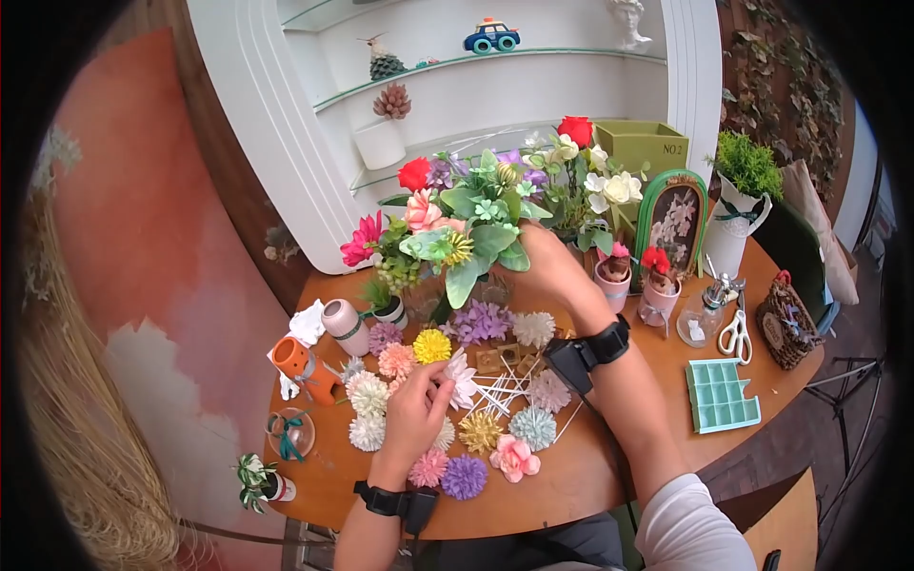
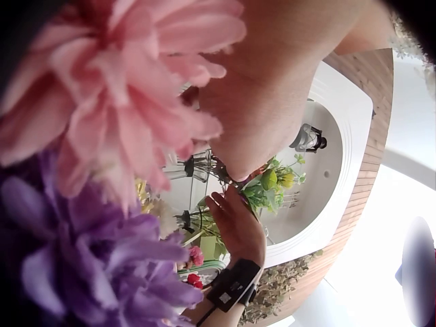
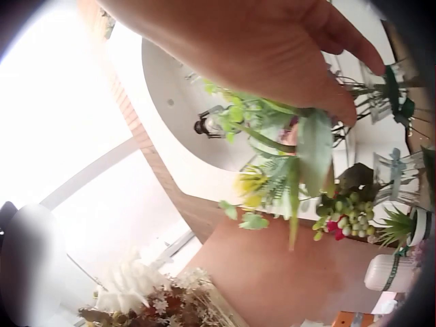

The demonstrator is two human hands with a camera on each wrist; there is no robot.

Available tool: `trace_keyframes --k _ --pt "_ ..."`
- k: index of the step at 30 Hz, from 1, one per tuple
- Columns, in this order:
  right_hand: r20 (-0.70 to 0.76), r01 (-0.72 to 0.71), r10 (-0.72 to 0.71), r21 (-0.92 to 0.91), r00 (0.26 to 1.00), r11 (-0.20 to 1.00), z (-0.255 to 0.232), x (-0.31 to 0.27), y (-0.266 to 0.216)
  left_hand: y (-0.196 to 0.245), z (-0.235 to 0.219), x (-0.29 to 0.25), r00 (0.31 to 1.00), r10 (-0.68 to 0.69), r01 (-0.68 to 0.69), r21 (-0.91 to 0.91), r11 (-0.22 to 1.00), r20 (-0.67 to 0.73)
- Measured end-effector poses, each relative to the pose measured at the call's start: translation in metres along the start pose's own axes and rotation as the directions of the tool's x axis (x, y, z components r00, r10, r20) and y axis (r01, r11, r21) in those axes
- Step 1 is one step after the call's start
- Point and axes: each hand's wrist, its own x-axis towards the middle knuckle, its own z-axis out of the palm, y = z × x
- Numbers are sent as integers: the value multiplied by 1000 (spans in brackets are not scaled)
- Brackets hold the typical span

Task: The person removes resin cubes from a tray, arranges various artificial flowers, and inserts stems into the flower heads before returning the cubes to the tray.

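Note:
At the flowers on the table, my left hand (image 1: 414,409) has its fingers curled, with the fingertips at a pale pink flower (image 1: 462,379), pinching it by one edge. Pink (image 2: 116,88) and purple (image 2: 95,238) flowers fill the near side of the left wrist view and cover part of that hand. Reaching further, my right hand (image 1: 547,262) is in among the bouquet's green leaves (image 1: 481,233). Stems (image 3: 351,88) show beside its fingers in the right wrist view, over glass vases (image 3: 398,174). Foliage hides its fingertips in the head view; I cannot tell whether it grips a stem.
Loose artificial flowers (image 1: 466,476) and white sticks (image 1: 495,392) cover the table's middle. To the right stand a green arched frame (image 1: 671,219), white scissors (image 1: 735,338) and a mint compartment tray (image 1: 722,395). An orange pot (image 1: 303,366) and pink vase (image 1: 345,328) stand left.

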Motion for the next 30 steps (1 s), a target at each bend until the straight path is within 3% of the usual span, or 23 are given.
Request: trace_keyframes --k 1,3,4,5,7,8,10,11,13,14,16,17,19,27,30 --pt "1 3 -3 -1 1000 1000 -10 -2 -2 0 0 0 1000 1 -1 -1 1000 -3" --pt "118 -315 346 -220 931 923 -27 -4 -11 1 0 0 1000 -4 4 -1 1000 -4" --pt "124 -348 382 -227 916 910 -41 -4 -32 0 1 0 1000 -5 5 -1 1000 -9" --pt "127 -344 378 -226 917 911 -49 -6 -44 0 1 0 1000 -1 1 -1 1000 -6" --pt "-104 -377 363 -260 926 889 -58 -13 -63 -1 0 -1 1000 1 -1 0 1000 -7" --pt "-101 -372 358 -260 928 891 -60 -15 -76 -2 0 0 1000 5 -5 5 1000 -6" --pt "-326 -232 176 -142 929 962 -56 -15 -100 -1 0 -1 1000 8 -8 11 1000 -8" --pt "-326 -229 174 -142 929 963 -52 -15 -104 -1 -1 -1 1000 -4 4 15 1000 13" --pt "-191 128 -205 -351 960 928 -43 -15 -108 0 -2 0 999 -13 12 19 1000 32" --pt "-193 127 -205 -352 959 927 -35 -15 -107 -1 -2 0 999 -16 15 25 1000 35" --pt "-19 100 -104 -165 994 981 -15 -15 -99 -2 -1 0 999 -15 14 33 999 39" --pt "-24 98 -104 -165 994 981 -8 -14 -94 -3 -1 -1 999 -23 22 27 999 37" --pt "-137 69 -92 -165 986 984 1 -8 -84 -3 -1 -1 999 -32 31 21 999 32" --pt "-367 41 -114 -202 923 978 -9 1 -66 4 -5 0 998 -3 0 46 999 56" --pt "-289 18 -65 -163 955 986 -8 0 -61 4 -5 0 998 -24 22 33 999 60"
